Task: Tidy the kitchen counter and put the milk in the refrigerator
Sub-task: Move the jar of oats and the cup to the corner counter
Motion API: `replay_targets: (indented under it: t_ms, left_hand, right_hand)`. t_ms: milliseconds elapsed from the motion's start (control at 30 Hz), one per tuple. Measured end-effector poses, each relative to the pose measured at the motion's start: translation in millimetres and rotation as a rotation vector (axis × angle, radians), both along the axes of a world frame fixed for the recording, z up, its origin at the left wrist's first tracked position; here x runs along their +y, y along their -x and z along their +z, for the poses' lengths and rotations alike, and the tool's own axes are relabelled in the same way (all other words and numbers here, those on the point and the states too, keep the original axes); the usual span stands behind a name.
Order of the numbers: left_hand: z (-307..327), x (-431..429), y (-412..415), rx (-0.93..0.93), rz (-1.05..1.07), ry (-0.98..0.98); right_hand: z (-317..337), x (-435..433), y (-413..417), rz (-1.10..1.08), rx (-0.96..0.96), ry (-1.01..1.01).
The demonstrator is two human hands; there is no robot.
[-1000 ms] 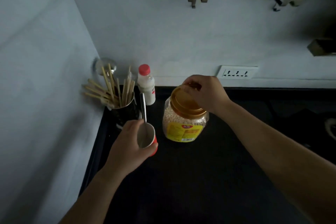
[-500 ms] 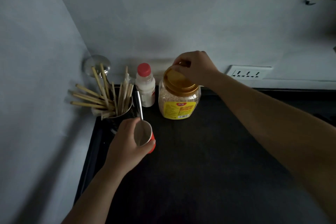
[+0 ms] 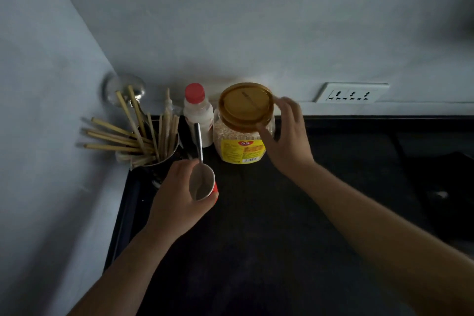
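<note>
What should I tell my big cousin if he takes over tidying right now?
Left hand: holds the paper cup with the spoon standing in it.
Right hand: fingers open beside the jar's gold lid; whether they touch it is unclear.
Oat jar stands at the back wall next to the red-capped milk bottle and the chopstick holder, all on the dark counter.
Done: jar set back.
Left: deal with cup and spoon, take the milk to the refrigerator, which is out of view.
</note>
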State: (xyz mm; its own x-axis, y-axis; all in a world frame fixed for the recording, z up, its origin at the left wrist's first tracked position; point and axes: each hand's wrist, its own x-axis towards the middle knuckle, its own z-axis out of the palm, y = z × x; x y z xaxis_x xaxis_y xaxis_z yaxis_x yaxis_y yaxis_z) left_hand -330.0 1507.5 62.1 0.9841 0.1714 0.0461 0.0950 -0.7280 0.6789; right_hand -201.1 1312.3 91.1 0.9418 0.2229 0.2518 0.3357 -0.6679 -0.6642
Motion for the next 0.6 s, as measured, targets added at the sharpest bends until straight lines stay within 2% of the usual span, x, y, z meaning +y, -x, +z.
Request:
replay_targets:
  t_ms: [167, 267, 400, 600]
  left_hand:
    - [-14, -3, -9, 0.016, -0.006, 0.003]
    - [-23, -3, -19, 0.036, 0.004, -0.012]
    - [-35, -3, -34, 0.042, 0.031, -0.016]
    - [-52, -9, -49, -0.024, 0.012, 0.0]
  right_hand:
    - [-68, -26, 49, 0.023, 0.35, 0.292]
    - [-98, -33, 62, 0.049, 0.469, 0.434]
    - [-121, -39, 68, 0.107, 0.465, 0.58]
    - [-134, -43, 73, 0.125, 0.409, 0.615]
